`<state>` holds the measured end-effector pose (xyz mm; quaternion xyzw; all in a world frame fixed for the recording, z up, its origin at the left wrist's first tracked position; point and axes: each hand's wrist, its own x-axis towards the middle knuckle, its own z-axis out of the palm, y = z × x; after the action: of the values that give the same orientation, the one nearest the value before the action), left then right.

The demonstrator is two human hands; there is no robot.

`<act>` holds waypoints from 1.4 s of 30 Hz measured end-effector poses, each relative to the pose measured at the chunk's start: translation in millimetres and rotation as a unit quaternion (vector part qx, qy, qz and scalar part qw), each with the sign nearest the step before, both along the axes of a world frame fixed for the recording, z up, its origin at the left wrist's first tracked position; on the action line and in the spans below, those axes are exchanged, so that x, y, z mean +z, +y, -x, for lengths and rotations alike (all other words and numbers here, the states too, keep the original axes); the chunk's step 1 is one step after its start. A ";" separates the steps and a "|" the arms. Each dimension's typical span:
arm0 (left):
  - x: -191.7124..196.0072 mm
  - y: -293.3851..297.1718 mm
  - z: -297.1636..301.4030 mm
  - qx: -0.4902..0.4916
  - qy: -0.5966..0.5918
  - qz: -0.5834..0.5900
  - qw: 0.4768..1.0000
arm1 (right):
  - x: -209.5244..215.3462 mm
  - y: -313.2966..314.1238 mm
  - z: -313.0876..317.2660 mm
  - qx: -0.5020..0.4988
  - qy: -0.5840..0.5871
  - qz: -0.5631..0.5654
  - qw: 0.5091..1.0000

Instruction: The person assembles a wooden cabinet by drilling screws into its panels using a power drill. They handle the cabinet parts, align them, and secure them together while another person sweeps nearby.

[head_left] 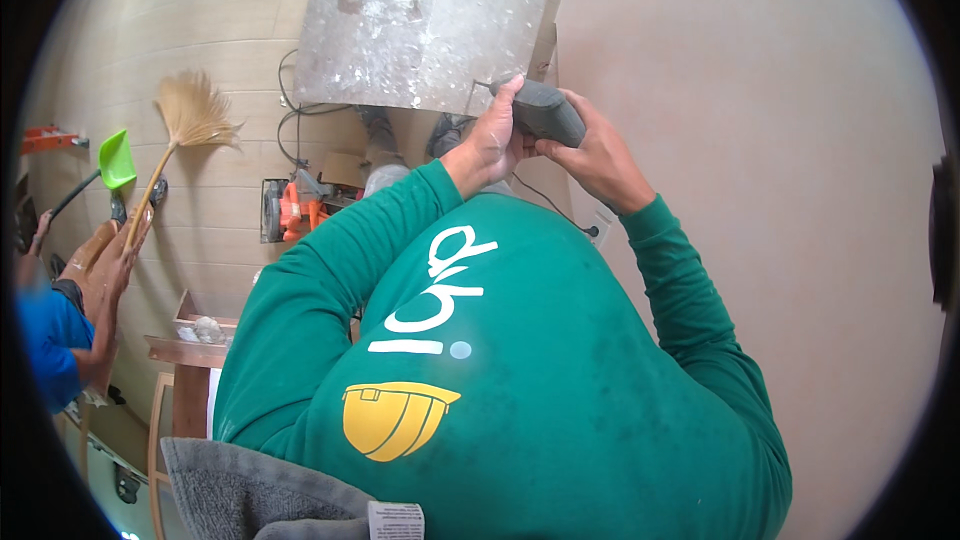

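Firstly, a wide pale wall (760,190) is filling the right side of the view, and a beige floor (235,0) is stretching on the left. Between them, the grey, stained surface (430,30) is lying ahead of the wearer, with its near edge facing the hands. At the far left, another person (48,340) in blue is holding a straw broom (195,115), well apart from this work. An orange power tool (292,210) is resting on the floor, to the left of the wearer's feet. The right hand (605,155) is curling round the rear end of a dark grey tool (548,112), and the left hand (488,140) is clasping the front end, its thumb lying on top and its other fingers mostly hiding. So the tool is sitting between the two hands, near the right corner of the surface. Its long axis is running slantwise, from the right hand toward the left hand and away from the body; the left hand is lying nearer to the surface. At the front end, a thin bent piece (480,85) is sticking out over the surface in this view, but I cannot tell whether it is touching.
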<state>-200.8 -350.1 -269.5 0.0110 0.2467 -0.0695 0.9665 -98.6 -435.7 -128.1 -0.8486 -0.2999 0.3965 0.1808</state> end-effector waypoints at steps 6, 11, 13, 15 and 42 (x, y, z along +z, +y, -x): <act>5.1 -3.1 -1.7 -0.010 0.011 0.001 1.000 | 1.9 -9.0 -4.1 -0.011 0.030 -0.004 0.999; 2.5 -7.6 -3.6 -0.019 0.011 0.004 1.000 | -2.1 -18.3 -9.5 -0.022 0.062 0.002 0.998; 0.3 -11.6 -2.5 -0.025 -0.001 0.003 1.000 | 4.2 -17.3 -11.5 -0.051 0.111 0.046 0.991; -2.7 -13.1 -3.9 -0.031 -0.006 -0.011 0.999 | 5.0 -19.2 -13.0 -0.073 0.143 0.050 0.986; 1.4 -11.8 -1.2 -0.042 0.021 -0.026 0.999 | 18.4 -25.2 -23.0 -0.208 0.283 0.025 0.936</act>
<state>-199.6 -361.9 -268.1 0.0451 0.2676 -0.1036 0.9569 -75.6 -460.9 -109.7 -0.7492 -0.0432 0.5810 0.3149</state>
